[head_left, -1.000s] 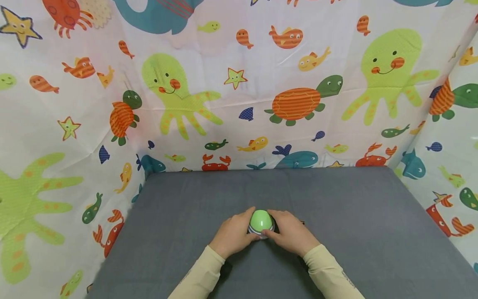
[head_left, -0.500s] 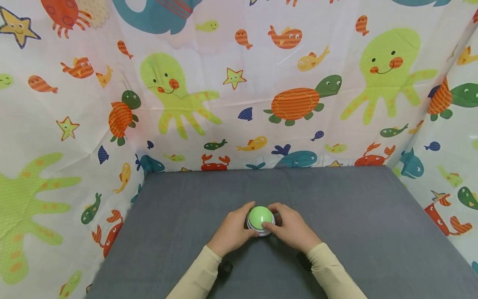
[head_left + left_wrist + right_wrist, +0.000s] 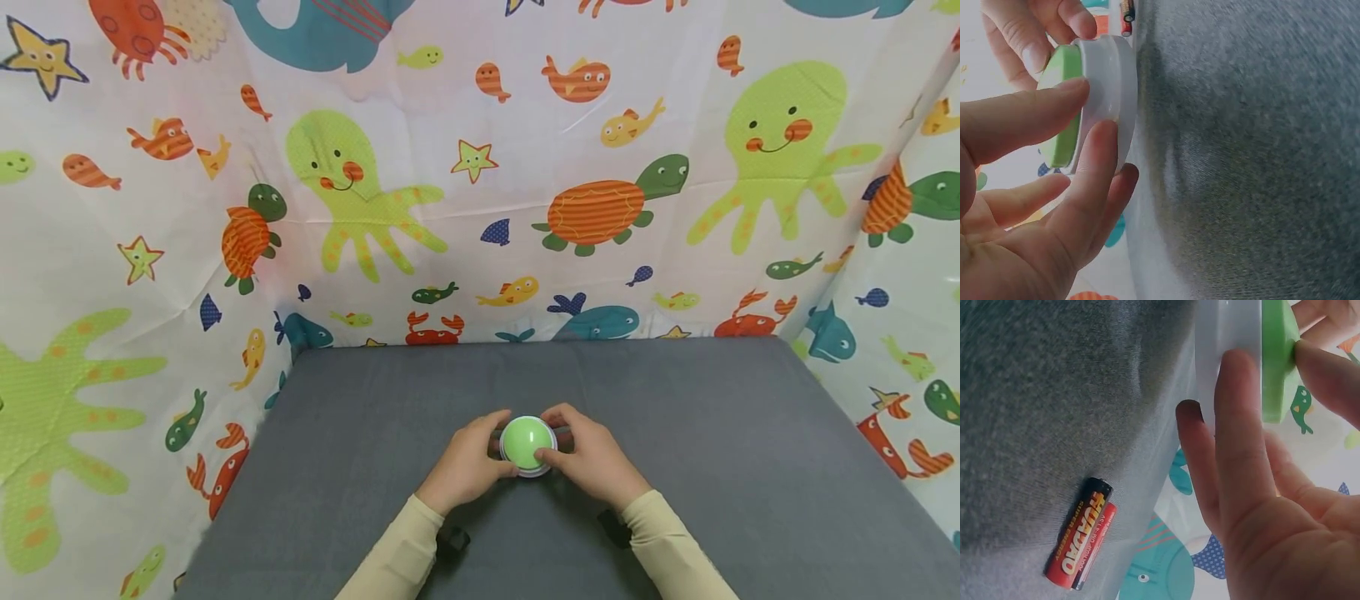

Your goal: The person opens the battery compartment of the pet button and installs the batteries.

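Gripping the green dome button [image 3: 527, 444] from both sides at mid-desk [image 3: 712, 433], the left hand [image 3: 467, 467] and right hand [image 3: 592, 461] should squeeze evenly, sparing the batteries [image 3: 1080, 542] beside it.

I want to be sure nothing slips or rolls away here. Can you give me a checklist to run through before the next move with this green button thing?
1. Left hand grips the green dome button: ok; its fingers curl round the white base.
2. Right hand grips it too: ok; thumb on the green dome, fingers on the base.
3. Button resting on the grey cloth: ok in the head view; the underside is hidden.
4. Batteries lying clear of the hands: ok, loose on the cloth beside the right hand.
5. How many batteries: cannot tell; two seem to lie side by side.
6. Button's battery cover open or closed: cannot tell.
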`<act>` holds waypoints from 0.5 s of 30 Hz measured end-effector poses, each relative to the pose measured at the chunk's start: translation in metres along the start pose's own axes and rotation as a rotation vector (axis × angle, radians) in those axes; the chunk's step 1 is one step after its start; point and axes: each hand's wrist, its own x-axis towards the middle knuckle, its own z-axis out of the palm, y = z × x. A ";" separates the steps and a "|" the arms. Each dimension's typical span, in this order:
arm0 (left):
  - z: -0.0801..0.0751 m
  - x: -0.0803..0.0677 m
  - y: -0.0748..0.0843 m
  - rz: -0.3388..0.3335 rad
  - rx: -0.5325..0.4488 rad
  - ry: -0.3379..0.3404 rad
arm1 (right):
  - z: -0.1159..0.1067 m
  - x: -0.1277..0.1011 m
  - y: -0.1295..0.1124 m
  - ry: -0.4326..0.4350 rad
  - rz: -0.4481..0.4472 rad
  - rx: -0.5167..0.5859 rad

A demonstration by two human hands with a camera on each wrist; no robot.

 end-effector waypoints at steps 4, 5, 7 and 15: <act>-0.002 0.001 0.002 -0.005 -0.001 0.027 | -0.001 0.002 -0.002 0.021 -0.007 -0.033; -0.003 0.001 0.002 -0.007 0.002 0.033 | -0.001 0.002 -0.002 0.026 -0.014 -0.044; -0.004 0.000 0.004 -0.008 0.007 0.046 | -0.001 0.003 -0.002 0.033 -0.030 -0.054; 0.001 -0.002 0.003 -0.034 -0.076 0.069 | 0.004 -0.002 -0.002 0.031 -0.098 0.020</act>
